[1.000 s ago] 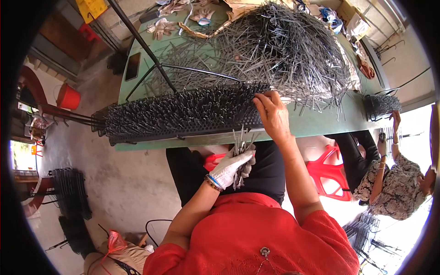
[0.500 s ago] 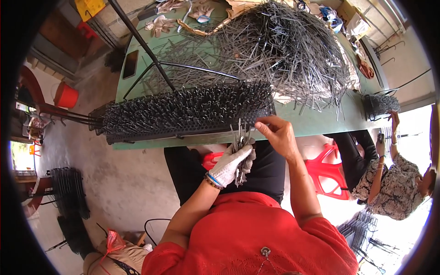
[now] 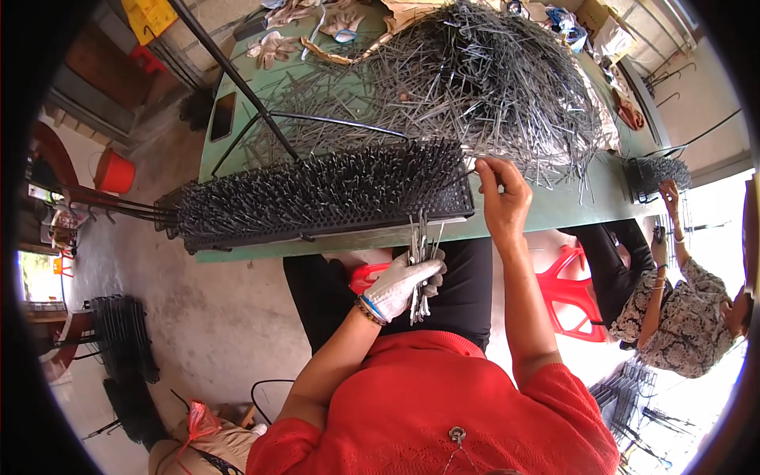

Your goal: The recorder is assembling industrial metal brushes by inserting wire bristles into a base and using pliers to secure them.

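Note:
My left hand point(image 3: 400, 286), in a white work glove, is closed around a bundle of thin grey metal strips point(image 3: 419, 237) above my lap. The strips stick out above and below the fist. My bare right hand point(image 3: 507, 202) is raised at the right end of a long black perforated rack point(image 3: 348, 223), its thumb and forefinger pinched together. Whatever lies between those fingertips is too small to make out. Dense rows of upright dark strips point(image 3: 317, 184) fill most of the rack, with bare holes showing along its front and right end.
Behind the rack, a large heap of loose strips point(image 3: 507, 79) covers the green table point(image 3: 554, 207). A black metal frame point(image 3: 237, 75) rises over the table's left side; a phone point(image 3: 224, 115) and gloves point(image 3: 273, 49) lie there. At right, another person point(image 3: 681, 317) works at a smaller rack point(image 3: 655, 176).
My right hand has moved up and to the right, from beside the bundle to the rack's right end. My left hand keeps its hold on the strips, nearly in place.

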`<state>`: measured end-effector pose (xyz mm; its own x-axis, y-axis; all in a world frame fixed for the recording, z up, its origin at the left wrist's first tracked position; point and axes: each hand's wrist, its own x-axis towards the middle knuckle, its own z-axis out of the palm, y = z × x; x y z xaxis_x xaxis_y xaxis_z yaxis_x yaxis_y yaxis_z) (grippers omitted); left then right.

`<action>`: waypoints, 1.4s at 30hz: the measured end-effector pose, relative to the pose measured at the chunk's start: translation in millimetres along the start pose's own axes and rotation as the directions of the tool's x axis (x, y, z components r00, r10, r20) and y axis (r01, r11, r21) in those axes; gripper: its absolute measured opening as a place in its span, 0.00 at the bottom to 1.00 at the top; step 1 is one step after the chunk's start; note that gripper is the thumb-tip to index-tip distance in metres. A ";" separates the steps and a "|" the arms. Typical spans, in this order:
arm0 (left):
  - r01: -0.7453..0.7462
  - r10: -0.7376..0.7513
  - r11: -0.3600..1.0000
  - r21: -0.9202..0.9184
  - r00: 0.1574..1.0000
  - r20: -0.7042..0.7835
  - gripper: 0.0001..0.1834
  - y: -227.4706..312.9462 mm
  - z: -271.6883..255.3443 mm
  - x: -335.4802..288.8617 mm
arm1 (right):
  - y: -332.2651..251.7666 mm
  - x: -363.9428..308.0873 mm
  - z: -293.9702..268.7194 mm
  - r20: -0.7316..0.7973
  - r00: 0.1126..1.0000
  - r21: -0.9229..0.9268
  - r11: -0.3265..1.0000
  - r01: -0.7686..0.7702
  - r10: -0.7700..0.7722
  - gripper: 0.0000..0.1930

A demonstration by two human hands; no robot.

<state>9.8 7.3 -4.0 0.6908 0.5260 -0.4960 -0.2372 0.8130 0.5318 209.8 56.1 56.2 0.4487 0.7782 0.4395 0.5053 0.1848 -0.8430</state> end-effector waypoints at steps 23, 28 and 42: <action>-0.014 0.022 0.971 0.237 0.999 -0.032 0.16 7.9 4.5 -15.0 | 4.7 -5.1 26.8 0.002 0.938 -0.176 0.923 0.342 -0.347 0.06; 0.024 -0.013 0.982 0.187 0.998 -0.060 0.16 9.4 4.3 -15.4 | 7.6 -7.7 30.1 -0.058 0.947 -0.221 0.929 0.297 -0.316 0.06; -0.032 0.036 0.963 0.266 0.999 -0.008 0.17 6.7 -3.1 -12.8 | 5.8 -17.8 28.4 0.138 0.914 -0.313 0.858 0.407 -0.383 0.09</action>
<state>-2.7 6.8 3.8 0.6762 0.5570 -0.4822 -0.0689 0.6995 0.7113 183.7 60.3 34.6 0.1151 0.7230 0.6812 0.8467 0.2873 -0.4479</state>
